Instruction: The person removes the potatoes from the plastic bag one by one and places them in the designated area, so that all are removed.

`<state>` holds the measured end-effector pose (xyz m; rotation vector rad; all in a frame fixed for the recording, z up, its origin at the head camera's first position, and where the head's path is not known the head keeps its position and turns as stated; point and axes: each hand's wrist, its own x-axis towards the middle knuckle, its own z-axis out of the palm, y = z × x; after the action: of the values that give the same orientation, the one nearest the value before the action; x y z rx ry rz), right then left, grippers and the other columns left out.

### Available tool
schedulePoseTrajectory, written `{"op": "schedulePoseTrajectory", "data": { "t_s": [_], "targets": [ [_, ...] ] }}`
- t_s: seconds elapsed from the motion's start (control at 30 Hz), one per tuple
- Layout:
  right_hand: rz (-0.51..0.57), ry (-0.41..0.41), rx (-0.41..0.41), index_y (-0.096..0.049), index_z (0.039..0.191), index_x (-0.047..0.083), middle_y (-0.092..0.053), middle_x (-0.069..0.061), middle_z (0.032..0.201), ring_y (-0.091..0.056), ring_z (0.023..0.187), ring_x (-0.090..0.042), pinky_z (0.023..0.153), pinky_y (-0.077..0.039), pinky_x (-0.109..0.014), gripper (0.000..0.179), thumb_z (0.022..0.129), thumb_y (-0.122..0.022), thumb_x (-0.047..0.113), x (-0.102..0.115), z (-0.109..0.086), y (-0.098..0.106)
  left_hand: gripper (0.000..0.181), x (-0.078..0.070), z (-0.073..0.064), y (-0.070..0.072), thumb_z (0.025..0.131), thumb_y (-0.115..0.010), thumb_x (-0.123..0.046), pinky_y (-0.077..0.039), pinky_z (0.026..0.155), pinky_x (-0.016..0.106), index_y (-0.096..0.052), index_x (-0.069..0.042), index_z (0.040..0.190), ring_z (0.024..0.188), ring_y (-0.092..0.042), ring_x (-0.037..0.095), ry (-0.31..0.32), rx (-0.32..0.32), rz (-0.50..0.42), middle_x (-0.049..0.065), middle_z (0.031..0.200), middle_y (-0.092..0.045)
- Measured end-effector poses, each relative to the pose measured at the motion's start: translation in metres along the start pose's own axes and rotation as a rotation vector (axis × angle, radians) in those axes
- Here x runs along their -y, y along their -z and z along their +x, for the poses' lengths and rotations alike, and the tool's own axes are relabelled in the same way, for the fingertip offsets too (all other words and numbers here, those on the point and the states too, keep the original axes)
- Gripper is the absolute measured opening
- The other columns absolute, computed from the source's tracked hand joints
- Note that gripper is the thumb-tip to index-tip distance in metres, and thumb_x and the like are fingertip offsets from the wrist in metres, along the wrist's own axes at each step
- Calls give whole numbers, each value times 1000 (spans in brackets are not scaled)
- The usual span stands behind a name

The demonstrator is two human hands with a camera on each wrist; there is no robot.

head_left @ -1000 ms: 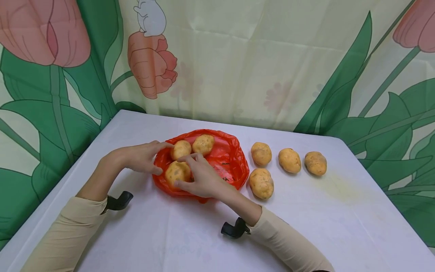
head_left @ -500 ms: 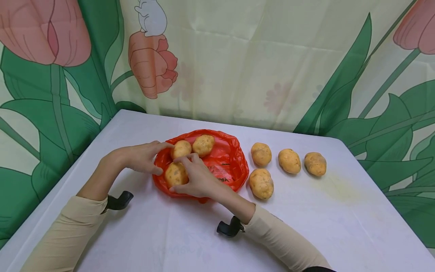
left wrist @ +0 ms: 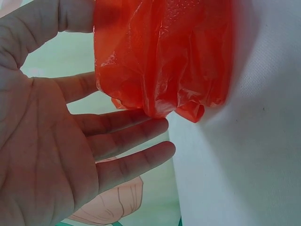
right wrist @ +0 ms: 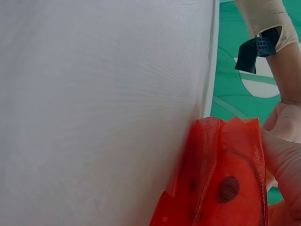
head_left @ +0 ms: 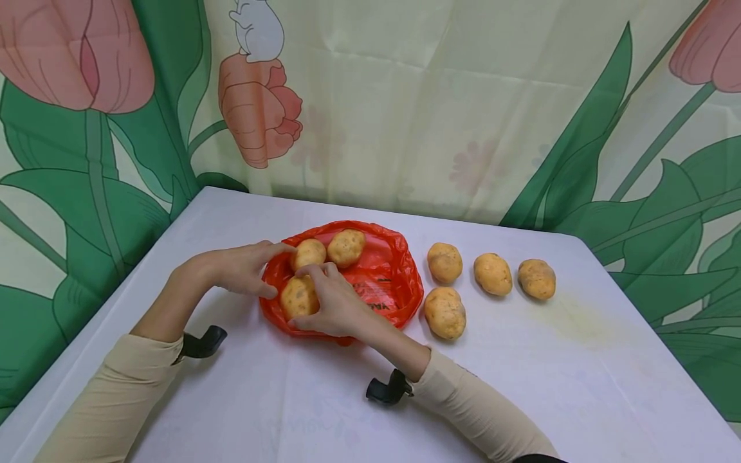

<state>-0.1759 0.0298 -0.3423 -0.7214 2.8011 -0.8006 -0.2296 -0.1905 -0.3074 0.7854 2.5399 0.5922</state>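
In the head view a red plastic bag (head_left: 408,283) lies with its mouth spread wide. My left hand (head_left: 240,267) is at its left rim, thumb and index finger reaching over the edge. The left wrist view has the fingers of this hand (left wrist: 51,136) nearly straight against the outside of the bag (left wrist: 164,56). Inside the bag my right hand (head_left: 338,302) holds a potato (head_left: 299,299), thumb on the near side and fingers curled over the far side. Two more potatoes, one (head_left: 309,254) close to the left fingertips and another (head_left: 347,248), sit farther back in it.
Several potatoes lie on the white tablecloth (head_left: 324,411) right of the bag; the closest one (head_left: 445,313) is near its rim, and the farthest right (head_left: 537,279) is darker. A printed curtain (head_left: 405,128) hangs behind the table. Each wrist wears a black camera mount (head_left: 386,389).
My right hand has slid slightly left with the potato toward the bag's left wall, uncovering more of the printed lining. The left hand and the other potatoes have stayed put.
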Motion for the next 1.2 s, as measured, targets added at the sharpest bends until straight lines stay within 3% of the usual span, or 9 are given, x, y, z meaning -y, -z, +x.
{"op": "schedulePoseTrajectory", "data": {
  "t_s": [0.2,0.77,1.2],
  "targets": [
    [49,-21,-12,-48,141,21,-48,-4,126,-52,112,-16,91,-53,-33,72,81,-86,37,-2,-1,0,78,1,0,0,87,-75,-21,-49,103,58,-38,-11,155,132,-47,38,6,2,-5,20,142,-47],
    [216,-25,-85,-48,143,23,-45,-2,134,-53,121,-17,96,-54,-41,73,81,-86,32,-10,-23,17,78,1,1,0,86,-74,-21,-50,103,56,-38,-12,155,133,-46,37,11,3,-5,19,143,-47],
    [255,43,-165,-49,140,24,-46,-2,134,-54,113,-18,93,-54,-44,71,80,-87,28,-14,-46,30,77,3,1,0,86,-73,-19,-49,104,57,-38,-11,154,131,-47,36,-1,-7,2,19,142,-47]
  ]
}}
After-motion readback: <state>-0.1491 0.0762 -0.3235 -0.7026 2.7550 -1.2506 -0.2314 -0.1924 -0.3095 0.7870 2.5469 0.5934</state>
